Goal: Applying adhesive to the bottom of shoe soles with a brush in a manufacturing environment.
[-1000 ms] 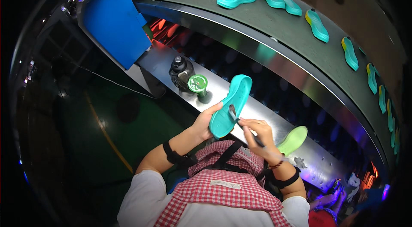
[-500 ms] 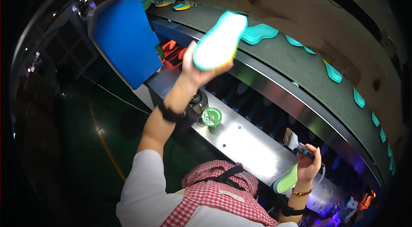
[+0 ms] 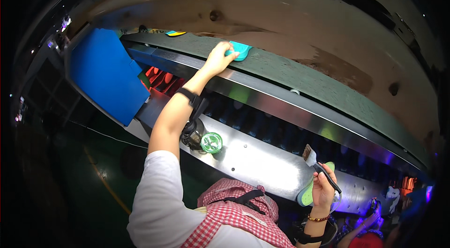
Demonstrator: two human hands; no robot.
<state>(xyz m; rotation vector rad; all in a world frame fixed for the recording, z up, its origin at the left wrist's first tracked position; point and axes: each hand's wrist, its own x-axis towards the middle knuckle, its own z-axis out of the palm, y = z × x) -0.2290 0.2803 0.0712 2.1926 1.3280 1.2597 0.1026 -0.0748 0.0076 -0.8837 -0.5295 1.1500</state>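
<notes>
My left hand point(image 3: 219, 59) reaches over the metal rail to the belt, its fingers closed on the near-left edge of a teal shoe sole point(image 3: 241, 51). The sole lies on or just above the grey-green belt, partly tucked under the brown hood. My right hand point(image 3: 323, 191), at lower right, is wrapped around the black handle of a flat bristle brush point(image 3: 309, 155), bristles pointing up and left. Just beside that hand, a lime-green shoe sole point(image 3: 305, 195) rests at the edge of the steel shelf, partly covered by the fingers.
A green-rimmed cup point(image 3: 212, 142) stands on the steel shelf point(image 3: 262, 166) beside a dark jar point(image 3: 191, 135). The conveyor belt point(image 3: 300, 77) runs beneath the hood point(image 3: 290, 18). A blue panel point(image 3: 105, 77) flanks it at left. Another person's arm point(image 3: 358, 231) shows at lower right.
My left hand has moved from holding a brightly lit teal-edged sole above the rail to gripping a teal sole at the belt. The view has shifted; the brush handle sits lower in my right hand.
</notes>
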